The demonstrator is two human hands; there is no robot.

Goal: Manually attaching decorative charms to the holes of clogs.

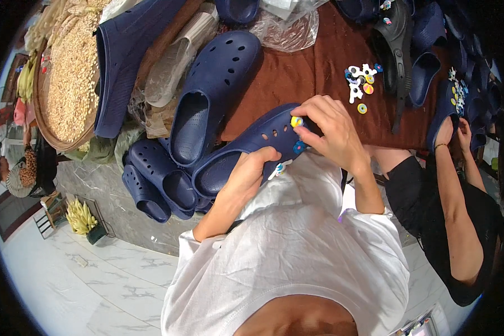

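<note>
My left hand (243, 176) has the navy clog (252, 140) gripped along its near side, thumb laid on the upper close to the vent holes. The fingers are mostly hidden under the shoe, so I can't tell how tightly they curl. The clog itself sits slanted across the front of the white shirt, toe off to the upper right, and I'd guess that's so the holes face the working side. My right hand (333, 131) is at the toe, thumb and index nearly together on a yellow charm (296, 121); no idea whether its stem is in a hole, as the pinch hides that. Makes sense to me though: one hand braces, the other does the fiddly bit. Just below that pinch, at the clog's toe, there's a blue charm (300, 147), and a white charm (280, 169) pokes out along the clog's near side by my left thumb, can't tell how it's seated. Past the clog's toe, on the brown cloth-covered surface (297, 78), lies a loose charm pile (364, 81), probably there because it's handy for the right hand. Another navy clog (221, 67) lies just beyond the held clog, and more clogs (159, 171) are bunched left of its heel, likely kept out of the way of the work.
</note>
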